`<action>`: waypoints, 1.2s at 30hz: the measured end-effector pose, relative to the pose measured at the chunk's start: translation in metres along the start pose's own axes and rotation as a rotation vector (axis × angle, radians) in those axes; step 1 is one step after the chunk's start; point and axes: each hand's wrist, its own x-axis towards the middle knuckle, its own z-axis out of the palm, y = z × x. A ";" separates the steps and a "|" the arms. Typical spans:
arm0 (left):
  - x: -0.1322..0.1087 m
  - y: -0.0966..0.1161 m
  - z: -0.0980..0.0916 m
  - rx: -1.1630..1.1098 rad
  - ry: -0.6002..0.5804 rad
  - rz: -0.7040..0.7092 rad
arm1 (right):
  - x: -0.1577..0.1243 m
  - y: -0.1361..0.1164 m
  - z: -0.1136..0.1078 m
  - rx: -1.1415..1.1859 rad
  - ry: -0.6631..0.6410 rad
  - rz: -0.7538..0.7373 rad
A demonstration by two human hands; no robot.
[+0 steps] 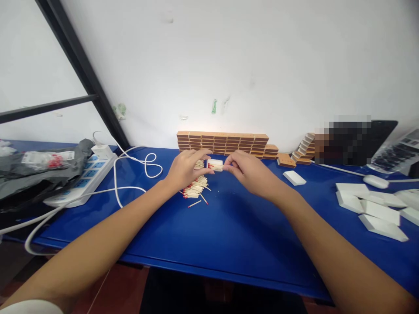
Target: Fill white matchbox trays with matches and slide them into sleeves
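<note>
A small white matchbox tray (215,162) with red-tipped matches in it is held level between my two hands, just above the table. My left hand (188,167) grips its left end between thumb and fingers. At the other end, the thumb and forefinger of my right hand (248,172) are pinched together on the tray's edge. A heap of loose matches (195,188) lies under and beside my left hand, and a few stray ones rest at its near side. Part of the heap is hidden behind my left fingers.
Stacked brown matchboxes (222,140) line the wall behind my hands. White trays (381,211) lie at the right, with a single white tray (294,178) nearer. A power strip (88,174), white cables and a grey plastic bag (42,174) occupy the left of the blue table (209,244).
</note>
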 end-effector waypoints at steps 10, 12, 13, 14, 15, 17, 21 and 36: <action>-0.001 0.005 0.003 -0.042 0.009 0.043 | -0.001 0.002 0.013 -0.206 0.019 0.018; -0.001 0.006 0.003 -0.046 0.012 0.047 | -0.001 0.000 0.013 -0.215 0.020 0.015; -0.001 0.006 0.003 -0.047 0.013 0.046 | -0.001 0.000 0.013 -0.220 0.023 0.014; -0.001 0.006 0.003 -0.046 0.013 0.045 | -0.002 -0.001 0.013 -0.222 0.027 0.017; -0.002 0.006 0.004 -0.044 0.010 0.043 | -0.002 -0.002 0.014 -0.221 0.030 0.022; -0.002 0.006 0.005 -0.035 0.004 0.042 | -0.002 -0.003 0.015 -0.206 0.033 0.037; -0.003 0.005 0.006 -0.029 0.011 0.049 | -0.001 -0.002 0.016 -0.174 0.040 0.040; -0.003 0.008 0.006 -0.041 -0.014 0.072 | -0.002 0.004 0.016 -0.139 0.021 -0.025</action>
